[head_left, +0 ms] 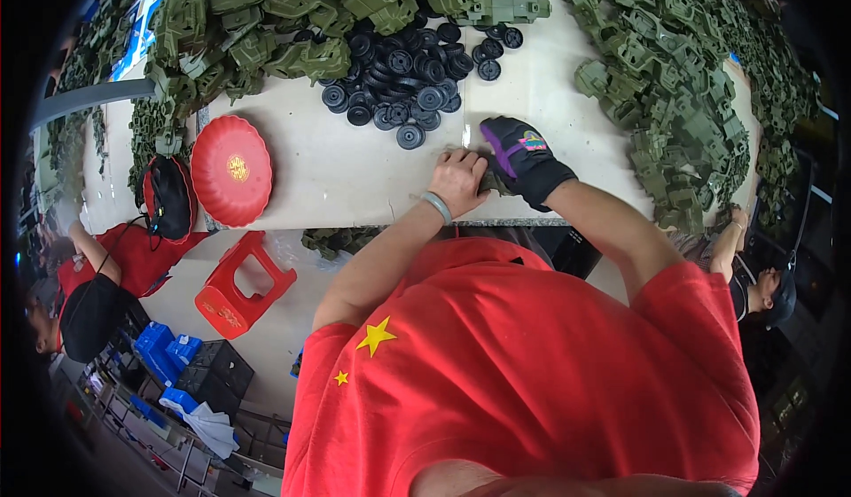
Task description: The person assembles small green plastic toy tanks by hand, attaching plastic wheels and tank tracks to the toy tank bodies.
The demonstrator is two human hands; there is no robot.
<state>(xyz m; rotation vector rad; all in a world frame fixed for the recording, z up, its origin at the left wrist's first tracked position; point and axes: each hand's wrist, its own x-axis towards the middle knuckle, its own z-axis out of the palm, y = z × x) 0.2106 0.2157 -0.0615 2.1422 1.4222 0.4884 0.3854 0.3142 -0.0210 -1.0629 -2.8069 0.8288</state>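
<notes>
Head view: my bare left hand (458,184) and my right hand in a black-and-purple fabric glove (529,162) meet near the front edge of the pale, flat surface (346,164). Between them sits a small, dull-green piece (496,183), mostly covered. My left fingers curl down beside it and the gloved ones bend toward it, but the view is poor there, so I cannot tell whether either set grips. I judge the step to be close two-handed work on this piece; the next move probably calls for steady, lined-up pressure. Round black plastic wheels (399,61) lie heaped beyond (an easy reach), with olive-green moulded plastic vehicle bodies (315,59) behind.
</notes>
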